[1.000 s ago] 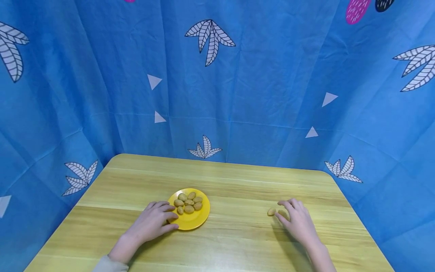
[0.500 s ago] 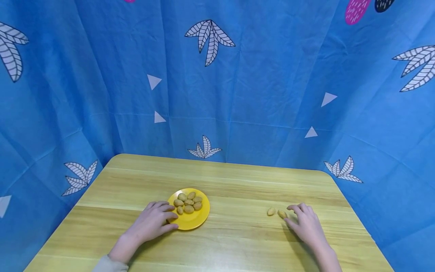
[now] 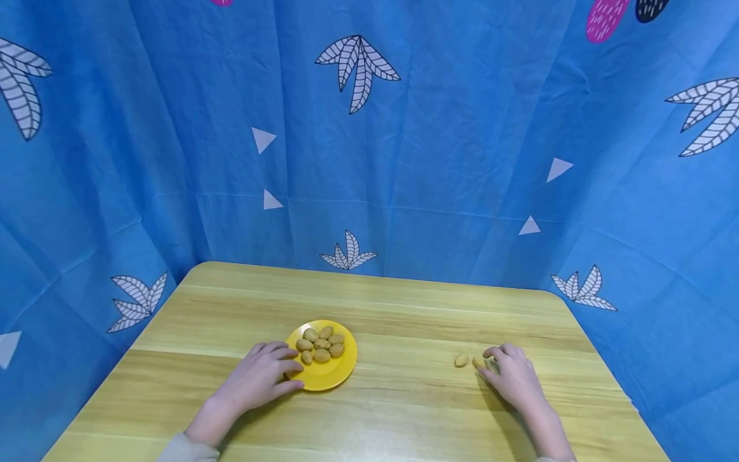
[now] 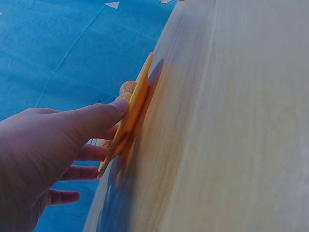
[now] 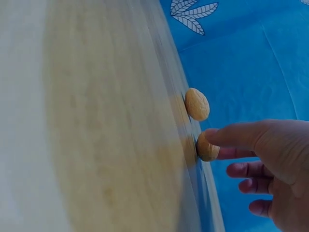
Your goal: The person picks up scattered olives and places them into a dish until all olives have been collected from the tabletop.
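My left hand (image 3: 260, 375) is at the left rim of a yellow plate (image 3: 342, 373), which holds several brown walnuts (image 3: 321, 355). In the left wrist view the thumb (image 4: 113, 108) lies on the plate's edge, and fingers reach round to its far side. Toward the right of the table, my right hand (image 3: 515, 375) has thumb and index finger about one walnut (image 5: 206, 149), which touches the tabletop. Another walnut (image 3: 461, 360) lies just left of it, apart from the hand. The right hand's other fingers are loosely bent and hold nothing.
Both hands work over a light wooden table (image 3: 398, 410) with rounded back corners. A blue patterned curtain (image 3: 450, 141) hangs behind it and along both sides.
My right hand drew back to the right from over the walnut, then came slightly left again, thumb and index finger now about it. The left hand and plate have stayed put.
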A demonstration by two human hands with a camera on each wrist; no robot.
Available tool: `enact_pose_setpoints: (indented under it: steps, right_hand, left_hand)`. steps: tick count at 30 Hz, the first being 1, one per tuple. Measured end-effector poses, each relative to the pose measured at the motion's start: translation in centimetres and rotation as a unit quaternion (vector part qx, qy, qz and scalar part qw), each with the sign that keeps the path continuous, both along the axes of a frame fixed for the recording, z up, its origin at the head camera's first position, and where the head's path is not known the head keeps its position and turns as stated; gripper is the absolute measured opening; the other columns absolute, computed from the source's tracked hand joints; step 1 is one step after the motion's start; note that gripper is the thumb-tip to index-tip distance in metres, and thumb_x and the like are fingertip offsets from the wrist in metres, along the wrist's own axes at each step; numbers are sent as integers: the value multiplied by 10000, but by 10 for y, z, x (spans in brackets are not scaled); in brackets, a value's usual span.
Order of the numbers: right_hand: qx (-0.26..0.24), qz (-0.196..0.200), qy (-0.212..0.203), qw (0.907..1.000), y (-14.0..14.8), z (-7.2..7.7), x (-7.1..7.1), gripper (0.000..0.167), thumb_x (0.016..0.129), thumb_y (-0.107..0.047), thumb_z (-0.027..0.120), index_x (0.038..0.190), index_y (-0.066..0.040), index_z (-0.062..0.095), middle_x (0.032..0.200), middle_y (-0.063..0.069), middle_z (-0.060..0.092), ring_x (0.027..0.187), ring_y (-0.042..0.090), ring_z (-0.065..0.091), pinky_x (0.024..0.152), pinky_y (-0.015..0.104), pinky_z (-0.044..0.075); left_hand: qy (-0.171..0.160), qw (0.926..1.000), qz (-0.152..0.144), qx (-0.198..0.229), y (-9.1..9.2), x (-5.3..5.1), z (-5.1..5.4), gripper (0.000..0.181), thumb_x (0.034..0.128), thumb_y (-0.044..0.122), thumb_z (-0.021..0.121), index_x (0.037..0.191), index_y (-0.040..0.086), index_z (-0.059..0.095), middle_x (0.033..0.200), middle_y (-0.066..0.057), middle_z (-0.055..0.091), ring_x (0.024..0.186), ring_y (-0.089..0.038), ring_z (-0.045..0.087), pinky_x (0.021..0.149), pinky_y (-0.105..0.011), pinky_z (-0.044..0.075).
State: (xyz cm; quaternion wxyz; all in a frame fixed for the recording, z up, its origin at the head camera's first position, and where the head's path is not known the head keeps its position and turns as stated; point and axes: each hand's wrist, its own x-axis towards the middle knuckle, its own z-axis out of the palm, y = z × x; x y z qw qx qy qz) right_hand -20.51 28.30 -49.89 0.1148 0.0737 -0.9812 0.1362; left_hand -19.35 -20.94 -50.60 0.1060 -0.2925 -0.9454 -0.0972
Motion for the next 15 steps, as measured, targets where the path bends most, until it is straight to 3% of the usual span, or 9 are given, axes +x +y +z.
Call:
enact_pose_setpoints:
  steps: [8, 15]
  right_hand:
    - [89, 15, -212, 9997, -4, 2, -5, 211, 800, -214, 765, 935, -73, 686, 946, 96, 587, 897, 296, 539, 758, 490, 451]
    - [128, 73, -185, 9997, -5, 3, -8, 167, 792, -182, 767, 893, -89, 673, 944, 82, 587, 917, 307, 549, 774, 499, 459]
  left_hand:
    - [126, 9999, -60, 47, 1, -1, -1, 315, 840, 489, 697, 1015, 235, 755, 1183, -21, 696, 1153, -276, 583, 980, -518, 440]
    - [42, 10000, -33, 18, 1, -1, 1, 317, 856, 489, 681, 1027, 231, 753, 1196, -25, 691, 1164, -279, 578, 987, -521, 437]
